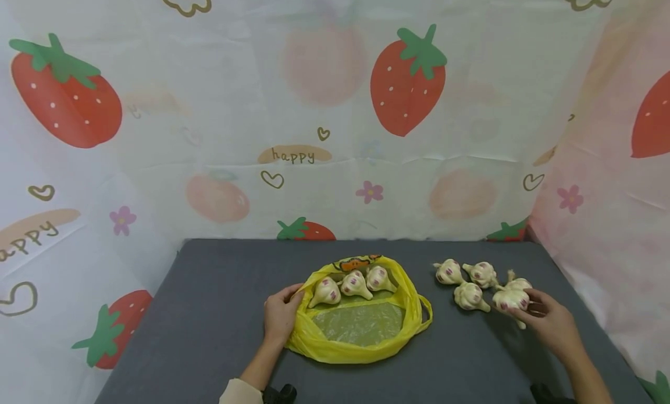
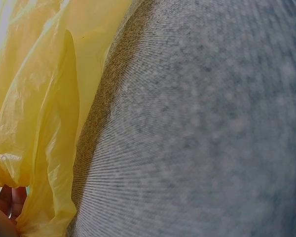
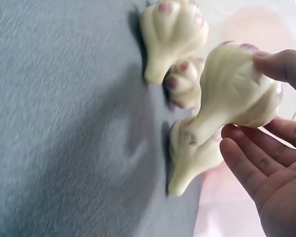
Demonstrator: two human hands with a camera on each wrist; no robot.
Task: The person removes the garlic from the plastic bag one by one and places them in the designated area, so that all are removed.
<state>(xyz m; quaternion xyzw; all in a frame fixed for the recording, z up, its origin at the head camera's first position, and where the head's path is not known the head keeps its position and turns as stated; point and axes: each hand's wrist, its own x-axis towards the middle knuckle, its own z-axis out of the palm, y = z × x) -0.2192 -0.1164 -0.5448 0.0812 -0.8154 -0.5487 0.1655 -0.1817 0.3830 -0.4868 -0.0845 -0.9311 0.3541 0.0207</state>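
A yellow plastic bag point(image 1: 348, 353) lies on the table with its mouth spread wide. My left hand point(image 1: 281, 317) grips its left edge; in the left wrist view, folds of yellow plastic mostly hide the fingers. Inside, along the back, sit three white garlic bulbs point(image 1: 355, 283) with purple marks. Over at the right, my right hand point(image 1: 549, 321) pinches another garlic bulb point(image 3: 239, 89) between thumb and fingers, its stem pointing down and toward the near side. That bulb is raised above the tabletop, just in front of a loose garlic bulb point(image 1: 518, 282).
Several more garlic bulbs point(image 1: 470, 296) lie in a loose cluster right of the bag. A bag handle loop point(image 1: 427, 312) sticks out toward them. The dark grey table point(image 1: 220, 288) is enclosed at the back and sides by a strawberry-print cloth point(image 1: 235, 113).
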